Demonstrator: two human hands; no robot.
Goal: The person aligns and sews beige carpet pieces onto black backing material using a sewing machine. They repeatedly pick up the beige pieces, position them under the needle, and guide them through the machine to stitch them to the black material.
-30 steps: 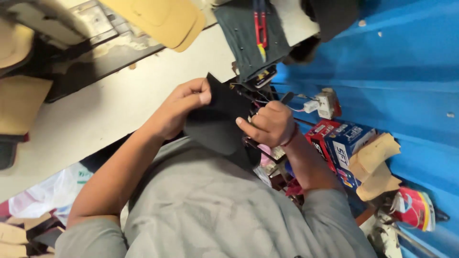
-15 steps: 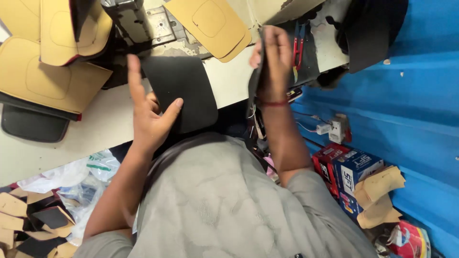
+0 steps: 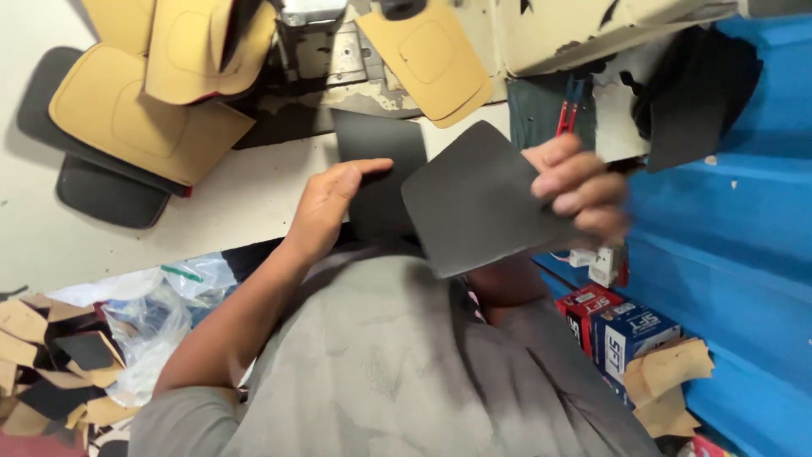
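Note:
My right hand grips a dark grey rounded sheet of leather-like material by its right edge and holds it tilted in the air above my lap. My left hand lies flat, fingers stretched, on a second dark grey sheet that rests on the white table in front of the sewing machine base. The lifted sheet overlaps the right part of the flat one. My grey shirt fills the lower middle of the view.
Tan padded cut pieces are stacked at the left on black ones; another tan piece lies by the machine. Red snips sit near black fabric. Scraps and a plastic bag lie lower left; boxes stand by a blue wall.
Both hands moved from my lap up to the table. The dark material is now apart as two sheets: my left hand presses one flat, my right lifts the other rightward.

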